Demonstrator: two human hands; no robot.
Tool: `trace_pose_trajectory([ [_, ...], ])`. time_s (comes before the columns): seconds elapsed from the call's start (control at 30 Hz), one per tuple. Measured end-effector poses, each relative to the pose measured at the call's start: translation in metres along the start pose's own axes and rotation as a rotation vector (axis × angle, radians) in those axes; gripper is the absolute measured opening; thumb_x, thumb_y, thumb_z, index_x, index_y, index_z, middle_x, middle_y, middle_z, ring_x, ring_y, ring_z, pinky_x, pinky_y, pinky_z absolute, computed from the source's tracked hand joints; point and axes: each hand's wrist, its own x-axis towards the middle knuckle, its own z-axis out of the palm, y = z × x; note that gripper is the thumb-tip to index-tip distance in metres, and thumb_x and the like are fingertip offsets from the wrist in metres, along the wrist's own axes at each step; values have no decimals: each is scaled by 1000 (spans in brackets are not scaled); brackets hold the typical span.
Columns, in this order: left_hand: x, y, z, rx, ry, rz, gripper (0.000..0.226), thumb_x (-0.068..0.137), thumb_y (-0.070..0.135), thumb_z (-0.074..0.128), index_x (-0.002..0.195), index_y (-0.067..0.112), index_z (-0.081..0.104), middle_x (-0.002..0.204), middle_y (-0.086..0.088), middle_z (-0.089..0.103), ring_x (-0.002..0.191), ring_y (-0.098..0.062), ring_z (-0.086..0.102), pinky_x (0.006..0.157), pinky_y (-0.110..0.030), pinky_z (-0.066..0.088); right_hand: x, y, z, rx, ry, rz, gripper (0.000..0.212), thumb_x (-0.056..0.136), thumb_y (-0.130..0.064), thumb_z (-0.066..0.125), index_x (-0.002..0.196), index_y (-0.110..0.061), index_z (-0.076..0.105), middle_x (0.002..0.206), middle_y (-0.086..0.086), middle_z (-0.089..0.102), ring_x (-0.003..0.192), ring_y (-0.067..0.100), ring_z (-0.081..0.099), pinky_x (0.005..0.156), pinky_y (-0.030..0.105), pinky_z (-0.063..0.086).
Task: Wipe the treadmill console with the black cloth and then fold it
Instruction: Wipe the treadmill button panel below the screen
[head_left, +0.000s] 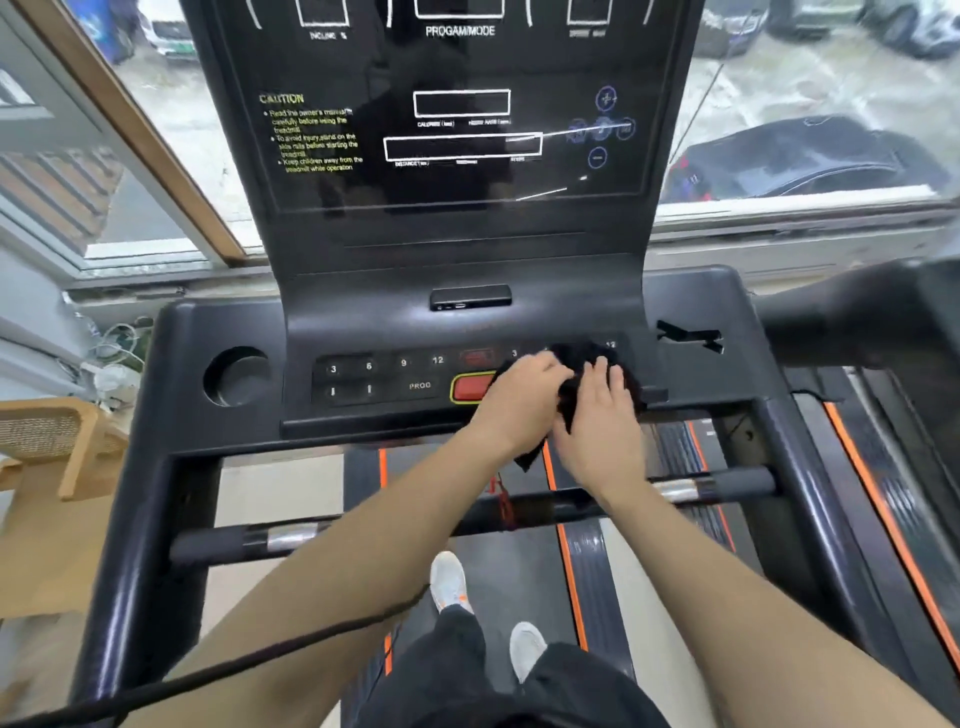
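Observation:
The black treadmill console (363, 322) fills the middle of the view, with a tall dark display above and a row of number buttons below. A black cloth (576, 358) lies bunched on the right half of the button panel, beside the red stop button (470, 387). My left hand (519, 400) grips the cloth's left side. My right hand (605, 415) presses flat on the cloth with fingers spread. A corner of the cloth hangs down below the console edge between my wrists.
A round cup holder (236, 376) sits at the console's left. A handlebar with silver sensors (291, 538) crosses below my forearms. The belt with orange stripes (571, 571) and my two white shoes are beneath. A second treadmill stands at the right, a window behind.

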Motion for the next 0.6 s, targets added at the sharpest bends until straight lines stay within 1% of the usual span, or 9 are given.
trace_pose_trajectory([
  [0.1,-29,3,-6,-133,112,-192,28,85,2,61,109,10,72,108,-8,69,104,-25,62,90,-30,47,-18,-10,1,199,38,-76,64,88,-19,63,148,-7,45,155,13,46,148,31,35,112,42,38],
  [0.13,-40,4,-10,-199,140,-277,22,83,4,62,100,12,72,100,-4,70,96,-21,63,82,-24,46,-23,-12,-3,268,46,-99,57,87,-19,64,142,-13,54,145,9,57,140,28,46,105,38,43],
  [0.2,-62,8,-16,-357,216,-462,12,80,8,63,86,16,68,85,2,67,81,-14,57,69,-15,40,-32,-16,-11,455,23,-95,43,82,-19,66,126,-21,66,116,1,73,111,21,63,83,29,46],
  [0.27,-85,15,-22,-599,312,-601,8,75,15,60,80,16,66,77,4,64,76,-11,55,69,-17,41,-42,-22,-20,754,-94,-105,39,76,-15,68,115,-20,69,97,-4,74,90,14,66,76,22,45],
  [0.33,-113,28,-32,-786,432,-648,9,74,9,57,76,12,66,76,2,63,71,-4,56,72,-20,42,-54,-28,-25,995,-250,-166,36,74,-10,72,110,-17,68,91,-3,74,81,7,69,76,21,50],
  [0.37,-127,35,-36,-837,483,-657,10,77,4,57,78,4,67,77,-1,62,69,-3,57,72,-20,43,-59,-30,-28,1047,-343,-190,36,76,-6,76,109,-16,67,89,-2,74,78,4,69,74,22,52],
  [0.43,-157,49,-46,-908,558,-696,20,77,9,56,81,-8,65,80,-9,59,72,-11,54,72,-27,42,-71,-37,-33,1065,-554,-241,36,78,-8,81,111,-16,68,94,-2,75,82,5,71,75,23,54],
  [0.53,-209,64,-57,-977,612,-723,26,73,17,55,79,-8,63,79,-12,55,73,-16,51,68,-31,42,-88,-56,-36,944,-784,-342,37,70,-27,86,100,-11,70,90,2,72,83,17,69,79,36,52],
  [0.6,-245,71,-62,-1005,644,-789,26,78,20,57,77,-6,61,77,-13,56,72,-17,53,69,-33,43,-104,-73,-38,862,-913,-397,38,66,-31,86,94,-11,70,86,5,70,80,19,66,76,38,50],
])
